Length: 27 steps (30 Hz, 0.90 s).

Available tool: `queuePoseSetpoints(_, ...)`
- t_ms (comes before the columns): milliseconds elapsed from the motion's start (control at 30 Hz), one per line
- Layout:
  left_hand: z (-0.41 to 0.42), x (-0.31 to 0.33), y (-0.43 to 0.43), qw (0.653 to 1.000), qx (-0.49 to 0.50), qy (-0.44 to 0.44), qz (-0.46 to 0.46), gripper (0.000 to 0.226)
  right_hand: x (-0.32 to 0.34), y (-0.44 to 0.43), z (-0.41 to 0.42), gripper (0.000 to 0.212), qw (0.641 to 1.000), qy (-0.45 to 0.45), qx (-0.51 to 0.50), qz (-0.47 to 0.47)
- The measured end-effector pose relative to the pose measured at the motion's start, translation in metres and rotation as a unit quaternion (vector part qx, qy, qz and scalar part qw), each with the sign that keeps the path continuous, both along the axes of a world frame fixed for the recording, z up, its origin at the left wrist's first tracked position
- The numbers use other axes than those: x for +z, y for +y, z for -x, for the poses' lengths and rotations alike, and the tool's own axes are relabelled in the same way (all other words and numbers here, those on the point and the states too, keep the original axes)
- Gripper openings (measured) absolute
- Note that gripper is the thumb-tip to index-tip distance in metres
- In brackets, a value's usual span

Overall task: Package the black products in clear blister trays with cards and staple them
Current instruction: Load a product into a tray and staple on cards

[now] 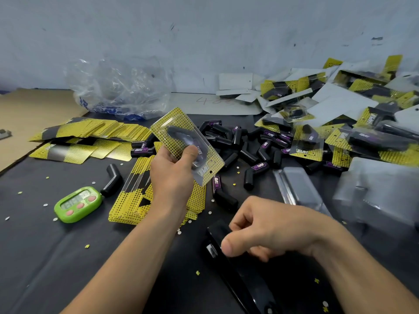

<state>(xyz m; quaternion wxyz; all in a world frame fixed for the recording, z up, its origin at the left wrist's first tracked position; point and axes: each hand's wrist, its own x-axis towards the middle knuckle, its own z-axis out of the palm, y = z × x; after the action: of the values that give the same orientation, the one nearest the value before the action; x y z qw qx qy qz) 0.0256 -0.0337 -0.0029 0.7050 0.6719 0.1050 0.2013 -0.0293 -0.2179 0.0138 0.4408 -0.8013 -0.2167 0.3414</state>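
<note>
The left hand (172,175) pinches a carded blister pack (205,160) with a black product (176,133) inside, held up mid-frame above the table (45,257). The right hand (269,227) curls round the black stapler (240,282) at lower centre. It looks like the stapling step: next, the pack's edge needs feeding squarely into the stapler's mouth.

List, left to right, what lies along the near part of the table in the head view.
green timer, lone black product, left hand holding a blister pack, stapler under the right hand, clear trays
</note>
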Motion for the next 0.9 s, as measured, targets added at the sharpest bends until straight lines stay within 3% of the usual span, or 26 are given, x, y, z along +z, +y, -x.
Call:
queuePoseSetpoints(167, 0.002, 0.003, -0.001, 1.000, -0.010, 0.005, 0.008, 0.037, 0.002, -0.006, -0.003, 0.040, 0.998, 0.006, 0.009, -0.056)
queuePoseSetpoints(367, 0.003, 0.003, -0.002, 1.000, -0.016, -0.007, 0.010, 0.026, -0.005, -0.011, -0.005, 0.037, 0.995, 0.051, 0.051, -0.074)
queuePoseSetpoints(433, 0.005, 0.005, -0.003, 1.000, -0.024, -0.009, 0.018, 0.041, -0.007, -0.011, -0.007, 0.035, 0.994, 0.048, 0.043, -0.091)
queuePoseSetpoints(533, 0.006, 0.009, -0.004, 0.999, -0.033, -0.019, 0.031, 0.061, -0.014, -0.013, -0.013, 0.040, 0.990, 0.015, -0.037, -0.135)
queuePoseSetpoints(633, 0.005, 0.007, -0.003, 0.998, -0.038, -0.025, 0.032, 0.040, -0.016, -0.015, -0.022, 0.047, 0.979, -0.013, -0.133, -0.155)
queuePoseSetpoints(733, 0.002, 0.001, -0.002, 0.996, -0.065, -0.025, 0.053, 0.003, -0.014, -0.017, -0.026, 0.054, 0.981, -0.051, -0.153, -0.105)
queuePoseSetpoints(900, 0.000, -0.001, -0.001, 0.988, -0.121, -0.002, 0.091, 0.016, -0.012, -0.022, -0.017, 0.077, 0.991, -0.077, -0.085, 0.068)
